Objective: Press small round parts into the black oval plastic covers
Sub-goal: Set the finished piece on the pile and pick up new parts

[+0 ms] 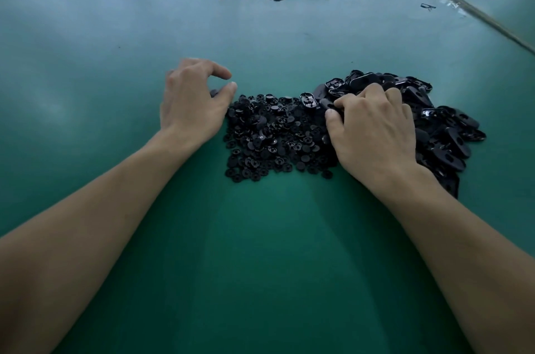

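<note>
Left hand (194, 101) curled beside round parts (275, 136), grasp unclear; right hand (373, 130) pinches oval cover (326, 104) at right pile (443, 133).

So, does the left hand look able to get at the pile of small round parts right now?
Probably yes. The left hand sits at the left edge of the round parts, with nothing between them; the right hand is on the covers, out of the way.
</note>
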Available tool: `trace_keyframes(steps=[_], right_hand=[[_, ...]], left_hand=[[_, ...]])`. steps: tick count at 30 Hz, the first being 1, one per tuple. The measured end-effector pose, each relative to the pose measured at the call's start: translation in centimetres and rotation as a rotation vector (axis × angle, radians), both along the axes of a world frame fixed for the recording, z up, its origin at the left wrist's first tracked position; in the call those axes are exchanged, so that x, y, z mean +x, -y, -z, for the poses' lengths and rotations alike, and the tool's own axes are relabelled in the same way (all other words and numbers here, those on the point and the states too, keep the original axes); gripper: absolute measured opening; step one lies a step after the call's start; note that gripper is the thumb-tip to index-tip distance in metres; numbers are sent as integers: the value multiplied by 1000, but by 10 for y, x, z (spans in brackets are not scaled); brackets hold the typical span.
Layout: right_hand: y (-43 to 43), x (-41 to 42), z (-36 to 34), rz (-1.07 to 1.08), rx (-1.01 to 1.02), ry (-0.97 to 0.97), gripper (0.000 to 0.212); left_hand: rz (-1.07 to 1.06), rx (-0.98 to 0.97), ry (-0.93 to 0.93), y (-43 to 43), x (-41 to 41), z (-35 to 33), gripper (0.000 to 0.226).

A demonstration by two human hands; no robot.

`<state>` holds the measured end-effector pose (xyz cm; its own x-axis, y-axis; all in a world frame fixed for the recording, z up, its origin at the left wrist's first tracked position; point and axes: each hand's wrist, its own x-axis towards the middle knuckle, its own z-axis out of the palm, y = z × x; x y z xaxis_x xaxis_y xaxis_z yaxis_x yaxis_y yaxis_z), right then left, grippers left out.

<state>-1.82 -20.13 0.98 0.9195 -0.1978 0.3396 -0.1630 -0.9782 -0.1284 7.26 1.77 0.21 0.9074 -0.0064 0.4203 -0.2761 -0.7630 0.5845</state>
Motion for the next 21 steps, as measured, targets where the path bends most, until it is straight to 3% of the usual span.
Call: trace_keyframes(steps=[5,9,15,21], right_hand=[[-1,0,1,3,15,23,29],[-2,0,0,33,5,-28,38],[-4,1,-3,25,16,-59,34],[-8,0,-4,14,29,16,25]], left_hand=[[37,77,240,10,-13,-2,15],[152,106,356,21,-28,-4,17],[347,107,333,30,-38,-3,19],[410,95,270,29,-35,0,18]])
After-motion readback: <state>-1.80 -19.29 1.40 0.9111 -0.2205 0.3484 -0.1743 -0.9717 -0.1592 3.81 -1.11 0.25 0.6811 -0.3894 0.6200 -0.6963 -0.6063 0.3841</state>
